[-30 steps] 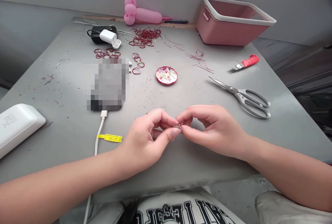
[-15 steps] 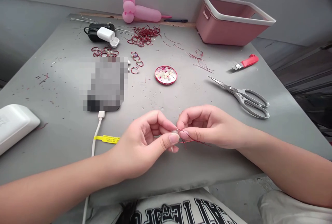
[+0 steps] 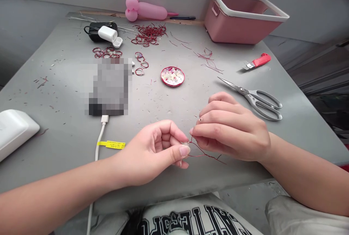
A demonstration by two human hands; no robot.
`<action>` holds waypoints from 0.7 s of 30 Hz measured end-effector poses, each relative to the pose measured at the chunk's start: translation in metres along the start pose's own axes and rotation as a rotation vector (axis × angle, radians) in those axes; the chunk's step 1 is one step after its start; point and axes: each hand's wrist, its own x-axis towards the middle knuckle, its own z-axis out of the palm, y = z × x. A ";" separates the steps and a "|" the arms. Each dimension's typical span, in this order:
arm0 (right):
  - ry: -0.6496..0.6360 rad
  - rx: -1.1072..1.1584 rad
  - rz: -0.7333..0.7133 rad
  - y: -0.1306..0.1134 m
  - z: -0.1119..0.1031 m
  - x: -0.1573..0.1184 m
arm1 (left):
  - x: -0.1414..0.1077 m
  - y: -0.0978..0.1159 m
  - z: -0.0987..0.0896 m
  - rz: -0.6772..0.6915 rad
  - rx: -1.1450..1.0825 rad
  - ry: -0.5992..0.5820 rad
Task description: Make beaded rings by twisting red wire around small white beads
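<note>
Near the front of the grey table, my left hand (image 3: 160,151) pinches a dark red cord (image 3: 205,154) between thumb and forefinger, with a small pale bead partly showing at the fingertips. Loose cord ends trail to the right from this pinch. Just right of it, my right hand (image 3: 231,128) is turned back-up, its fingers closed on a strand of the same cord that rises from the left fingertips. Beyond both hands lies a round red-rimmed lid (image 3: 172,76) full of small white and pink beads.
Grey-handled scissors (image 3: 252,98) and a red-handled knife (image 3: 257,61) lie on the right. A pink bin (image 3: 237,24) and pink balloon (image 3: 151,10) stand at the back. Cord rings (image 3: 140,60), a cord heap (image 3: 149,34) and a white earbud case (image 3: 108,33) are left. A charging cable (image 3: 99,137) runs to a blurred device.
My right hand has rolled over, palm now down, and lifted slightly, drawing a cord strand up from the left fingertips. My left hand keeps its pinch nearly in place. The view has shifted slightly.
</note>
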 end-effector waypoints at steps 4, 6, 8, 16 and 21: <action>0.055 0.048 -0.006 -0.001 -0.002 -0.002 | -0.001 0.000 0.002 -0.039 0.024 -0.074; 0.067 0.085 0.027 -0.002 -0.001 -0.002 | -0.001 -0.001 0.003 -0.067 0.041 -0.100; 0.079 0.109 0.060 -0.002 0.000 -0.002 | -0.001 -0.003 0.003 -0.050 0.071 -0.106; 0.057 0.415 0.577 -0.014 -0.006 0.003 | 0.000 -0.010 0.000 0.352 0.440 0.102; -0.142 0.659 0.907 -0.023 -0.003 0.006 | 0.001 -0.014 -0.001 0.613 0.854 0.232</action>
